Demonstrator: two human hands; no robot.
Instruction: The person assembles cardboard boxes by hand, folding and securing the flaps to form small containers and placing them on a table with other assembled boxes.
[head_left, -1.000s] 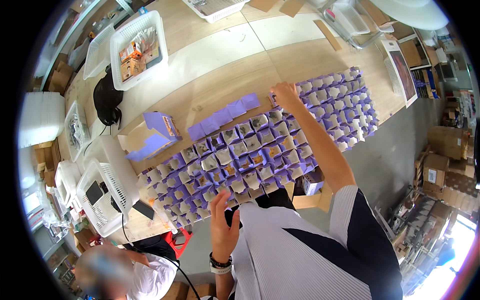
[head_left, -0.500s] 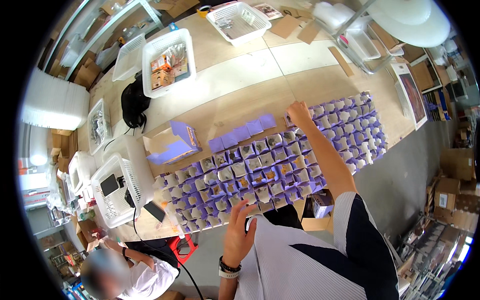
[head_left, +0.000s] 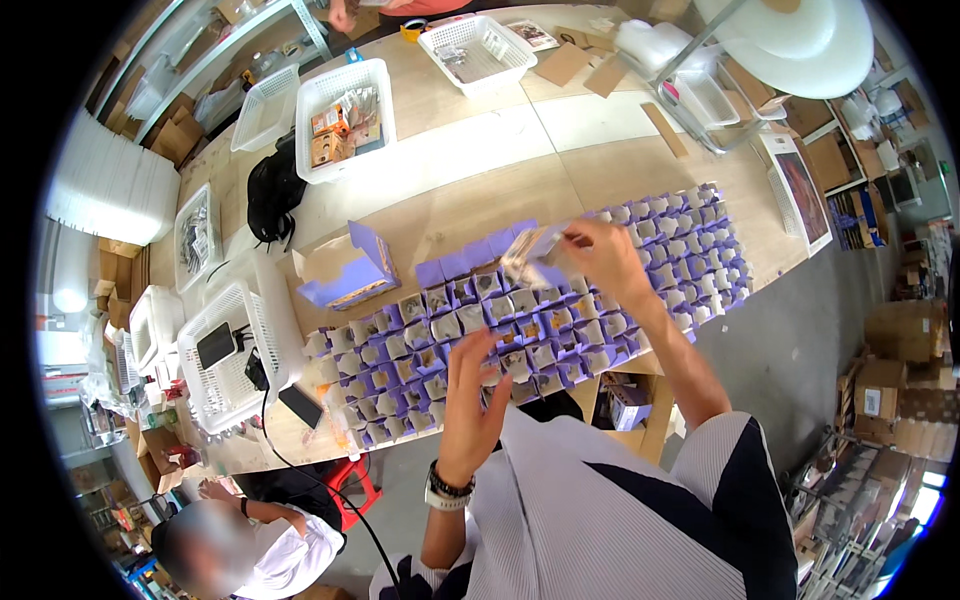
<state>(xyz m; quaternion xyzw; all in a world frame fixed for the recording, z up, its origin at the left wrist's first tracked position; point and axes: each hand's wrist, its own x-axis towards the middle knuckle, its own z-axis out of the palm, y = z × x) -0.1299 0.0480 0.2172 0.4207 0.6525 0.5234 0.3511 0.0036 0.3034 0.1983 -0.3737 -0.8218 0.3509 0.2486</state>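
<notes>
Rows of small open-topped purple boxes with pale flaps stand packed along the table's near side. My right hand grips one small purple-and-pale box, tilted in the air above the far rows; its contents are blurred. Over the nearer rows hovers my left hand, fingers apart and holding nothing. Behind the rows lie several purple closed-looking boxes, partly hidden by the raised box. Left of these sits a larger open purple carton.
A white basket holds orange boxes; another basket stands farther back. At left, a white basket holds a black device, with a phone beside it. One co-worker sits lower left; another person's hand shows at the top.
My right hand has lifted a small box and brought it left and nearer. My left hand has risen over the rows. Another person has come into view at the far edge.
</notes>
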